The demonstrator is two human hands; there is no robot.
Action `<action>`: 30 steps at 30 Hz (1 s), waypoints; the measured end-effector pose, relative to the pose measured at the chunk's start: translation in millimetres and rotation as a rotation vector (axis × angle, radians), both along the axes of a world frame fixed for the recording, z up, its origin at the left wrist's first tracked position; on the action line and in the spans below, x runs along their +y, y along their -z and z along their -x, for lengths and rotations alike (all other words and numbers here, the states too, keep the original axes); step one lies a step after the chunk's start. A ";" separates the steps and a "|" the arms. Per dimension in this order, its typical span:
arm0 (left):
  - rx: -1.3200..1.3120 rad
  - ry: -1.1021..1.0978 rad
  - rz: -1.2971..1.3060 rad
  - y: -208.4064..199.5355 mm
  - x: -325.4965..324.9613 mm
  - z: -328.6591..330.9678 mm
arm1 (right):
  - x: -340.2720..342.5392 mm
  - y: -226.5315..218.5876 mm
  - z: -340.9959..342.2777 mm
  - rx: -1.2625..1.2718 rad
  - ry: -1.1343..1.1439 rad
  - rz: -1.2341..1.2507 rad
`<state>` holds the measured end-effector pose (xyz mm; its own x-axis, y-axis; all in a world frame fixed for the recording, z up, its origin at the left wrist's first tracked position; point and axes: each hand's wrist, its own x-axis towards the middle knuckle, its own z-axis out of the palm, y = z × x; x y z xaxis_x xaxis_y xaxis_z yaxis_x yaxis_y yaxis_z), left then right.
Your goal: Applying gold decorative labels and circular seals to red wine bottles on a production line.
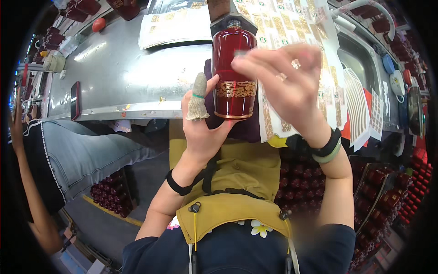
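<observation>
A dark red glossy bottle (234, 55) with a gold patterned band round its lower part lies in front of me, its neck pointing away. My left hand (200, 132) grips its lower left side, with the thumb by the base. One left finger wears a knitted finger cover (198, 98) with a green band. My right hand (287, 77) is raised over the right side of the bottle, smeared by motion. Its fingers are drawn together in a pinch. Something small and greyish shows at the fingertips, too blurred to name.
Sheets with gold decals (273, 23) cover the table to the right, and more white sheets (173, 25) lie at the back left. A phone (76, 100) rests on the metal table (127, 68). Another person's leg (91, 155) is at left. Several red bottles (301, 182) stand below.
</observation>
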<state>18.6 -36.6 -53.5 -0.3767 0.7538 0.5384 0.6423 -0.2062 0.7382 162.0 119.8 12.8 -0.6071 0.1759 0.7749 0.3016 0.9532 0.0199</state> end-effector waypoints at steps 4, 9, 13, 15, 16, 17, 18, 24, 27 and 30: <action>0.029 -0.035 0.078 0.7 -2.7 1.3 | -42.5 0.3 1.9 -0.080 -0.435 0.171; 0.096 -0.018 0.201 -1.8 -6.4 8.7 | 0.9 -8.5 -22.0 0.131 -0.065 0.492; -0.025 0.061 0.113 -2.0 -2.3 8.1 | 9.8 7.9 -26.1 0.143 -0.059 0.361; -0.027 0.067 0.140 -2.4 -1.7 9.4 | -8.2 21.9 -21.7 0.077 -0.168 0.323; -0.066 0.073 0.157 -2.1 -1.6 9.8 | -24.5 27.3 -23.8 0.080 -0.270 0.302; -0.057 0.076 0.177 -1.9 -2.3 10.5 | -34.0 31.2 -24.8 0.095 -0.351 0.302; -0.046 0.065 0.143 -0.4 -1.9 10.4 | -35.7 33.0 -25.5 0.097 -0.474 0.233; -0.046 0.109 0.154 9.0 -3.4 17.6 | 4.9 29.3 -20.6 0.296 0.045 0.491; -0.033 0.137 0.226 12.7 -4.9 24.5 | -4.0 31.2 -26.2 0.166 -0.245 0.282; -0.023 0.152 0.220 16.4 -4.2 28.2 | -16.1 40.6 -34.4 0.103 -0.421 0.448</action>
<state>-9.7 -40.9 -70.0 -0.2609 0.9006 0.3476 0.5985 -0.1316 0.7902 196.4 103.7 -27.8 -0.6213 0.2591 0.7394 -0.1233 0.8996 -0.4189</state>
